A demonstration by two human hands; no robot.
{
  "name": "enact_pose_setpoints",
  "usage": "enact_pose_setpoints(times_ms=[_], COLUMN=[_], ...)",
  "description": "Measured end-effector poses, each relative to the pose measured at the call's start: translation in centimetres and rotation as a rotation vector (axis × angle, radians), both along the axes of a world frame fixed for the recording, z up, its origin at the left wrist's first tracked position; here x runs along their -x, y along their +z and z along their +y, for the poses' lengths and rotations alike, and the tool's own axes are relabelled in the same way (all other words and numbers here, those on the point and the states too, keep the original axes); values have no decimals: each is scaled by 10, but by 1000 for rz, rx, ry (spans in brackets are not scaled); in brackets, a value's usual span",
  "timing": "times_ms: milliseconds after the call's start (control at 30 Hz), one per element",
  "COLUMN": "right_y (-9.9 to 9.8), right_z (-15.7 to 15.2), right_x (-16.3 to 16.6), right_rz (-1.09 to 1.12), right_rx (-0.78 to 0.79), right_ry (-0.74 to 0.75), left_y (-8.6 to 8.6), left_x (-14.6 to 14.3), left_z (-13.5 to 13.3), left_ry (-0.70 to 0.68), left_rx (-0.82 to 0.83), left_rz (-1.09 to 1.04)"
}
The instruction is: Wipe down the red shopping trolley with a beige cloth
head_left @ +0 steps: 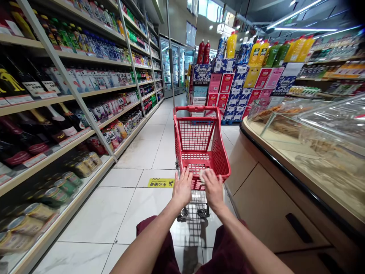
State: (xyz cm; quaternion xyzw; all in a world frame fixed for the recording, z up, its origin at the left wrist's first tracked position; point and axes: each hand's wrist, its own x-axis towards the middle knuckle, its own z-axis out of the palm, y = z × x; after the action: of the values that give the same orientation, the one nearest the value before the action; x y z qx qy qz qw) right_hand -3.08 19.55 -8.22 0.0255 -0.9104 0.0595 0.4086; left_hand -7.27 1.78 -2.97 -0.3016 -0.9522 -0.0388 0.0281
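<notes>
A red shopping cart (pixel 196 137) with a plastic lattice basket stands right in front of me, and no goods show inside it. At its near rim, my left hand (pixel 182 187) is stretched out with the fingers extended and slightly apart. Beside it, my right hand (pixel 214 189) is at the same rim, its fingers partly bent. A small pale crumpled thing (pixel 202 176), perhaps tissue, sticks out at the thumb side of my right hand. Whether either palm presses on the cart's edge is hidden.
Shelves of bottles and cans (pixel 108 76) line the left. A curved counter (pixel 256 160) with clear covers stands close on the right. Ahead are stacked drink cartons (pixel 228 91) and glass-door fridges (pixel 171 61). A yellow floor sticker (pixel 160 183) lies on the tiles.
</notes>
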Motion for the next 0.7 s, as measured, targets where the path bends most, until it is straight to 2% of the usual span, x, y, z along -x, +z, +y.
enact_pose_setpoints(times_ms=[67, 233, 367, 433, 600, 700], right_y=[2, 3, 4, 4, 4, 5], right_z=[-2, 20, -5, -8, 23, 38], right_x=[1, -4, -1, -1, -4, 0], right_rz=[-29, 35, -18, -46, -61, -141], right_rx=[-35, 13, -48, -78, -76, -134], right_ry=[54, -142, 31, 64, -111, -89], left_y=[-2, -5, -5, -4, -2, 1], left_x=[0, -1, -3, -3, -1, -1], left_z=[-2, -4, -4, -5, -4, -3], left_ry=[-18, -11, -17, -25, -8, -14], left_rx=[5, 7, 2, 22, 2, 3], left_rz=[21, 32, 36, 29, 3, -11])
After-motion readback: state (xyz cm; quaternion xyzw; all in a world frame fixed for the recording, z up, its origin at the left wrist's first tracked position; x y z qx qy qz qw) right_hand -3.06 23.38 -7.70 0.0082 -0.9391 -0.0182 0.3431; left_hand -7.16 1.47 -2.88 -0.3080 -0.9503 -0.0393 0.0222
